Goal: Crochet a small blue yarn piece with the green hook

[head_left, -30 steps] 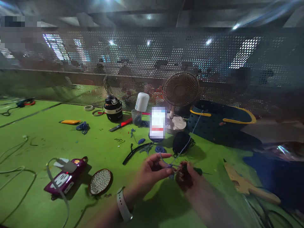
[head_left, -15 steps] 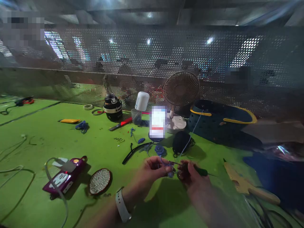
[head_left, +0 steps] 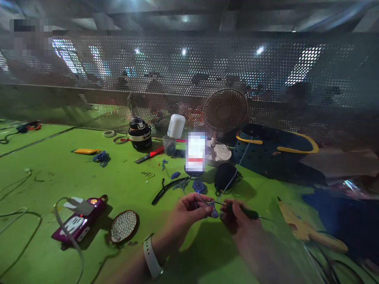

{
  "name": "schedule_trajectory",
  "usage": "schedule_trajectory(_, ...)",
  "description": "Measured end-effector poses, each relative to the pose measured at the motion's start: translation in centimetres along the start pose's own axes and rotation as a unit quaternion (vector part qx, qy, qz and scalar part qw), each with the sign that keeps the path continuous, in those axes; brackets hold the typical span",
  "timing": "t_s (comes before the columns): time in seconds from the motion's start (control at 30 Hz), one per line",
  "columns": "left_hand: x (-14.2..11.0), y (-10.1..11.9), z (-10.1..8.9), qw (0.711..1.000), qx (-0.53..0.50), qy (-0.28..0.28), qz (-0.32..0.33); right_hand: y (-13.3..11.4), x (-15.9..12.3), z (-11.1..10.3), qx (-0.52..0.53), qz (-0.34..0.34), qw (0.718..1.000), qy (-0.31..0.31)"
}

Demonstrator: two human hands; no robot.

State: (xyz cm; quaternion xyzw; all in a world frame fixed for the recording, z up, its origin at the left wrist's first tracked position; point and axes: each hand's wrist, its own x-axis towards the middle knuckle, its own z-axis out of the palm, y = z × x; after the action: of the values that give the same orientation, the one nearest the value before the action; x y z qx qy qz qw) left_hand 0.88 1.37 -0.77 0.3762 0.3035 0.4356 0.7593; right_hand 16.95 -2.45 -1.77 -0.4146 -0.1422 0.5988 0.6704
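Observation:
My left hand pinches a small piece of blue crochet between thumb and fingers. A crochet hook with a dark green handle is gripped in my right hand, its thin metal shaft pointing left at the piece. Blue yarn runs up from near my hands to the dark basket. Just beyond my left hand lies a blue crocheted rosette. Whether the hook's tip sits inside a stitch is too small to tell.
A phone with a blurred screen stands in front of a fan. Nearby are a dark round pouch, a red knife, a black strap, a purple power strip, a round studded lid and a yellow wooden tool.
My hands stay nearly in place; the blue crochet piece has turned slightly between my left fingers, and the right fingers have shifted a little on the hook. The view has moved marginally.

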Motion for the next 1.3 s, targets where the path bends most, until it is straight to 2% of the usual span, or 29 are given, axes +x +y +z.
schedule_trajectory(0.33, 0.03, 0.11, 0.33, 1.000, 0.000, 0.016, -0.003, 0.28, 0.05, -0.21, -0.015, -0.010, 1.000, 0.000)
schedule_trajectory(0.53, -0.06, 0.38, 0.32, 1.000, 0.007, 0.010, 0.020, -0.30, -0.01, 0.52, 0.000, 0.029, 0.999, 0.035)
schedule_trajectory(0.7, 0.08, 0.46, 0.42, 1.000, 0.012, 0.014, 0.023, -0.40, -0.01, 0.47, 0.001, 0.009, 1.000, 0.014)
schedule_trajectory(1.03, 0.48, 0.27, -0.11, 0.998, 0.043, 0.025, 0.030, -0.25, 0.53, -0.17, 0.008, -0.001, 1.000, 0.005)
schedule_trajectory(1.3, 0.26, 0.53, 0.16, 0.998, 0.047, 0.037, 0.033, -0.62, 0.34, -0.04, -0.012, -0.026, 1.000, 0.007)
